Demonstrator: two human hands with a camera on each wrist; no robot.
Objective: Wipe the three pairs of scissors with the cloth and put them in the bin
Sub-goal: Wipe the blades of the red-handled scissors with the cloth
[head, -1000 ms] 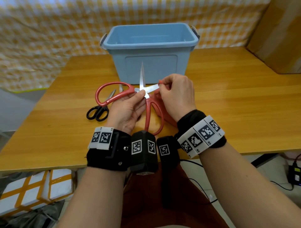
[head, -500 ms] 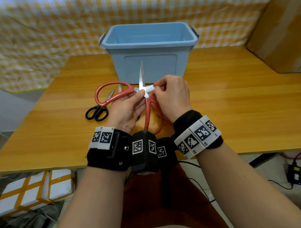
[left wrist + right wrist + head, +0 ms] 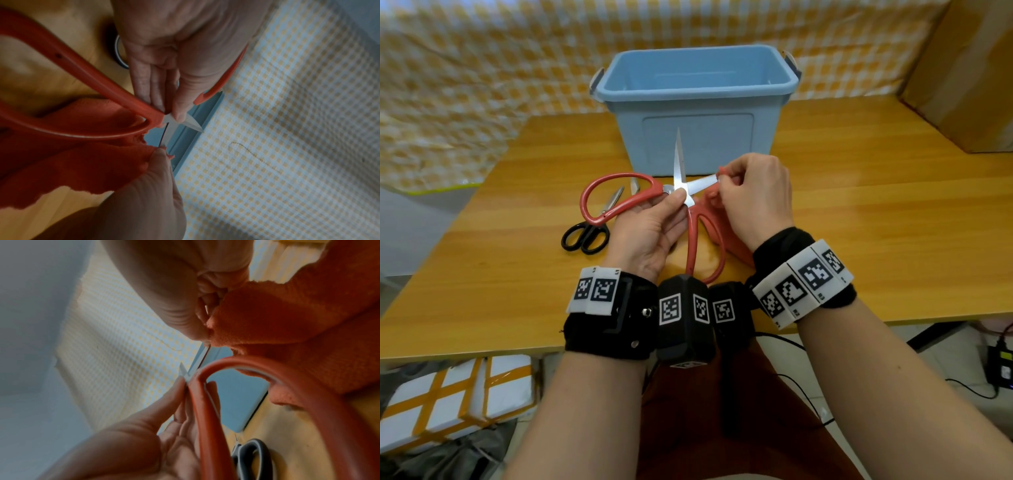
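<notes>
— What can't you make out?

— The third pair of scissors (image 3: 634,185) is mostly hidden behind the red handle loop; only a pale blade tip shows. Most of the cloth (image 3: 736,240) sits under the right hand (image 3: 755,195), and the tip of the sideways blade vanishes into it.

— Anything different from a second ago?

— Little. The right hand has slid a touch inward along that blade, nearer the pivot; the left hand (image 3: 650,229) holds as before.

— And the red scissors (image 3: 690,236)?

— Wide open, lifted above the tabletop (image 3: 876,212) in front of the blue bin (image 3: 698,92). One blade points up against the bin's front wall, the other lies sideways toward the right. The handles are large red loops. The left hand's thumb and fingers pinch the pivot; the right hand's curled fingers pinch the orange-red cloth around the sideways blade.

— The other pair?

— Black-handled scissors (image 3: 589,233) lie flat toward the tabletop's left edge, closed, apart from both hands.
</notes>
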